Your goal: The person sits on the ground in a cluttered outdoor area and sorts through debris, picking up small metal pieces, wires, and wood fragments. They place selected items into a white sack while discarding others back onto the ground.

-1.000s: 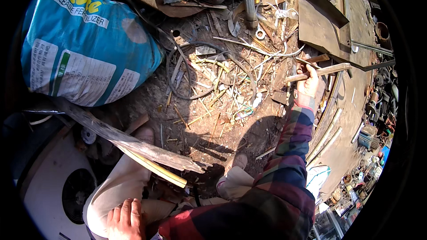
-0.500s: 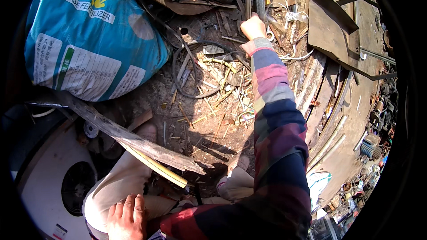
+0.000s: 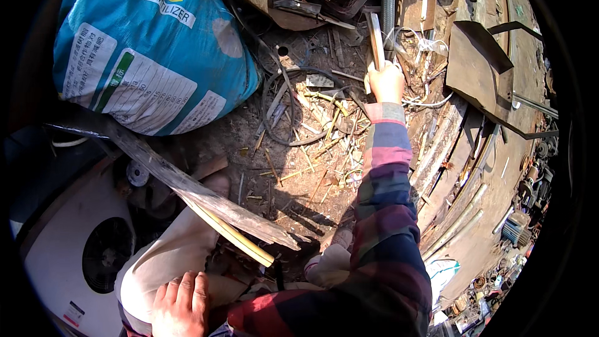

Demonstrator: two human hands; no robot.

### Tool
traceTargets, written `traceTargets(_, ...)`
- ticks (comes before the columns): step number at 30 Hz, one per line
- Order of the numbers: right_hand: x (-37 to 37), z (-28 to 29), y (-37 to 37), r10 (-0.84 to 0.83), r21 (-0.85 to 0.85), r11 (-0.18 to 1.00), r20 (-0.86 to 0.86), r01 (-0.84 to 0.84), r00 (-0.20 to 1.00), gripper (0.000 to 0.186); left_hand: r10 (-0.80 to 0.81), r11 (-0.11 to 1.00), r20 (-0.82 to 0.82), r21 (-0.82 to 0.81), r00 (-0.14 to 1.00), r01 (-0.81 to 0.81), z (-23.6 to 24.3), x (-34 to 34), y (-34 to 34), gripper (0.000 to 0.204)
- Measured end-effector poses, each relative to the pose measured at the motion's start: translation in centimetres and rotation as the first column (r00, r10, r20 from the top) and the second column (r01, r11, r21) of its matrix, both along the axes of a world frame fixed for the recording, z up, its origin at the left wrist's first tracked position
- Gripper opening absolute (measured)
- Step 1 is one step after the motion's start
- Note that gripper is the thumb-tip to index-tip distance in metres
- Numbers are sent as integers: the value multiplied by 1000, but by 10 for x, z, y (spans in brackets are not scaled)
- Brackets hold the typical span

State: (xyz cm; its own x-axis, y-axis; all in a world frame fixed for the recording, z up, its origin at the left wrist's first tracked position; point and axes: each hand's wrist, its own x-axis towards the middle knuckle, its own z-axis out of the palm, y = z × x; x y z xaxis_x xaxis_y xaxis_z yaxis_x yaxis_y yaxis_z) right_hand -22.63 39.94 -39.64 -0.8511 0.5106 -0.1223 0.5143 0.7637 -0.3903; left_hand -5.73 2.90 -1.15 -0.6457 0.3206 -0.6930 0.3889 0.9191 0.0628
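Wooden stick (image 3: 375, 40) in right hand (image 3: 387, 82), white-labelled blue sack (image 3: 163, 43)

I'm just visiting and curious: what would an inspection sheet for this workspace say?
Surface: dirt ground, part sunlit, part shaded.
Job's things: wood strip in the right hand, beside a grey hose.
Clutter: straw-like scraps scattered about; weathered board with a yellow strip along it.
Hands: right grips the wood strip; left hand rests on a leg, holding nothing visible.
Cables: black cable looped on the ground.
Surroundings: blue sack, white fan unit, bent sheet.
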Motion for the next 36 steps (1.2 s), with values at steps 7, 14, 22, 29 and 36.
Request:
traceTargets(7, 60, 63, -3, -575, -797, 575, -233, 185, 784, 28, -15, 1000, 21, -10, 1000, 16, 2, -1, -2, 42)
traceTargets(14, -66, 43, -73, -140, -600, 732, -595, -322, 791, 35, -65, 998, -9, -1, 998, 65, 1, 1, 0, 40)
traceTargets(22, -143, -10, -117, 287, -12, 957, -107, -290, 952, 20, -5, 1000, 2, -2, 1000, 5, -4, -4, 6, 40)
traceTargets(29, -146, -8, -128, 194, 19, 981, 0, -194, 981, 20, -7, 1000, -10, 18, 1000, 8, -3, -5, 6, 40)
traceTargets(36, -151, -7, -115, 175, -93, 982, 168, -161, 970, 26, -8, 1000, -18, 11, 1000, 8, 0, -5, 5, 39)
